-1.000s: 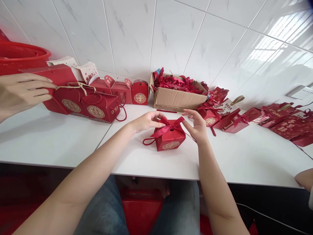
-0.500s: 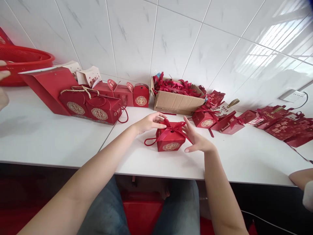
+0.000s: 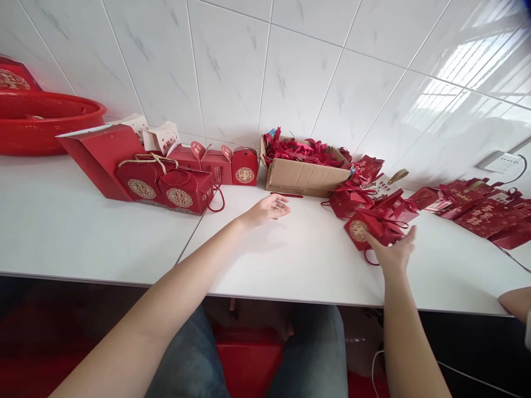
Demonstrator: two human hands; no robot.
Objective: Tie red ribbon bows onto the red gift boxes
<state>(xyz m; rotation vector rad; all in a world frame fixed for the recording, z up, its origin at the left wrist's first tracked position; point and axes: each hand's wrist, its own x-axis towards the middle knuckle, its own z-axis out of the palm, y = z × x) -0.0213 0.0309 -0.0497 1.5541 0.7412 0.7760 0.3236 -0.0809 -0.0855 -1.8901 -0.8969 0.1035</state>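
My right hand (image 3: 393, 251) holds a red gift box (image 3: 360, 231) with a round gold emblem, a ribbon bow on top and a red cord loop hanging below. The thumb lies on the box's front and the fingers are around its right side. The box is tilted, close against other ribboned red boxes (image 3: 346, 203) at the right of the table. Over the white tabletop (image 3: 307, 249), my left hand (image 3: 269, 211) has its fingers loosely bent and apart, with nothing in it.
A cardboard box (image 3: 307, 176) full of dark red ribbons stands by the tiled wall. Red boxes and bags (image 3: 166, 190) with cord handles are to its left, beyond them a red plastic basket (image 3: 50, 124). Another person's arm (image 3: 514, 303) rests at the right edge.
My right hand has carried the ribboned box from the middle of the table to the group on the right. My left hand has let go of it. The person's hand at far left is gone.
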